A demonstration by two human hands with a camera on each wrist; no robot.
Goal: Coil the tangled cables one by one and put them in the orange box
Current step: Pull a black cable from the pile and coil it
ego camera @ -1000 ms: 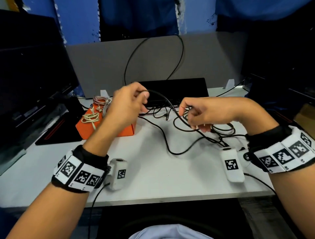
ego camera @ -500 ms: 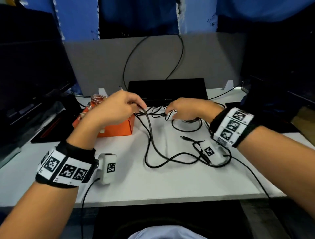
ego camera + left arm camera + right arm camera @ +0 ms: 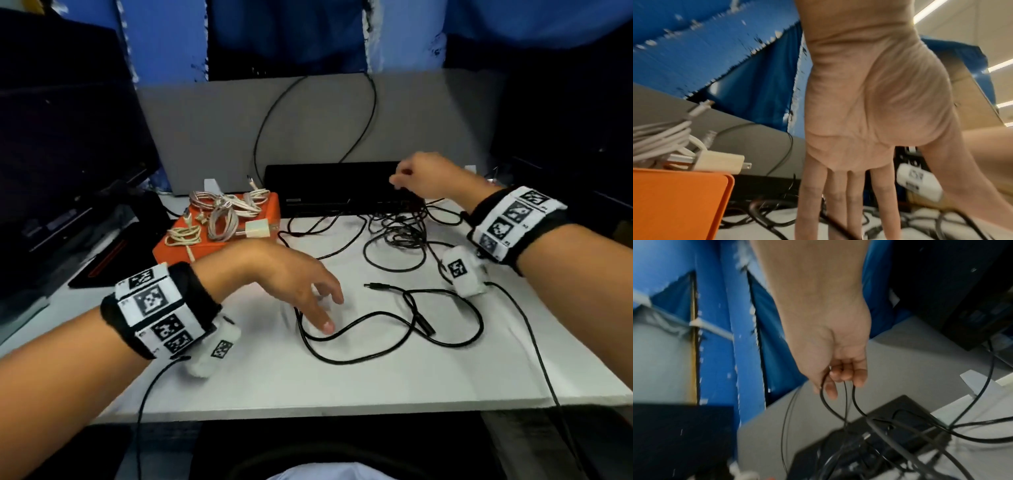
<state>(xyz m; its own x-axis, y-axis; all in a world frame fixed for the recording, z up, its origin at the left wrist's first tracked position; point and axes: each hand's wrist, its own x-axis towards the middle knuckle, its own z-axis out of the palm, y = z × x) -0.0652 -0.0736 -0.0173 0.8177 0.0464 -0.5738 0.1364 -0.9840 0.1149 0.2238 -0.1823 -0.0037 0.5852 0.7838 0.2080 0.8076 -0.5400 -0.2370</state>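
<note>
White coils (image 3: 222,212) sit on orange box (image 3: 171,248); black cables (image 3: 394,236) remain tangled mid-frame, right hand (image 3: 424,178) pinching strands, left hand (image 3: 291,281) fingers loose.

matt orange box (image 3: 171,248), smooth black cables (image 3: 359,358), matt white table (image 3: 376,387)

White desk (image 3: 376,383); grey partition (image 3: 212,130) behind; blue curtain (image 3: 164,37); ceiling strip lights (image 3: 929,11).

Tangled black cables (image 3: 394,308) beside orange box (image 3: 171,246)
</note>
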